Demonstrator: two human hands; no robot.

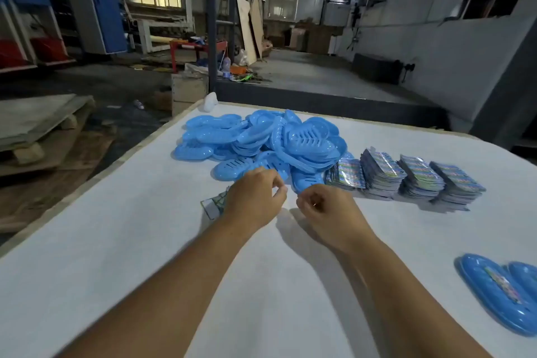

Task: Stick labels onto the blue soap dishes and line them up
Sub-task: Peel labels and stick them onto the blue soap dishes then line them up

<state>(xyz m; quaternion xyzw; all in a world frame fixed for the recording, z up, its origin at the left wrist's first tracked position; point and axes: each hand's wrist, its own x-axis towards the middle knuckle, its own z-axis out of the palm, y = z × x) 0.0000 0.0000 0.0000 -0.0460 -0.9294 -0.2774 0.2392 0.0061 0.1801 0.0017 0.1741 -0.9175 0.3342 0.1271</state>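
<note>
**Both hands over the table, short of the dish pile**

Writing: none legible. The label stacks point(406, 180) carry a busy multicolour print, too small and blurred for me to read. The sticker on the labelled dish point(494, 291) at my right is just as blurred.

My left hand point(255, 197) hangs above the white table point(116, 241), fingers curled inward, thumb and forefinger tips close together. Whether they pinch anything I cannot tell. Under its outer edge lies a small printed sheet point(213, 206), partly hidden by the hand; contact unclear.

My right hand point(325, 209) sits just beside the left, fingers curled too, tips drawn together. If something thin is held between them, I cannot see it.

The pile of blue soap dishes point(261, 139) lies straight ahead, just beyond both sets of fingertips. The nearest slotted dishes sit right behind my left knuckles. Neither hand touches the pile as far as I can see.

The label stacks stand in a row to the right of the pile, the leftmost against its edge, all beyond my right hand.

The labelled dish lies well apart, at the table's near right, sticker up, with a second blue dish point(526, 276) touching it at the frame edge.
</note>
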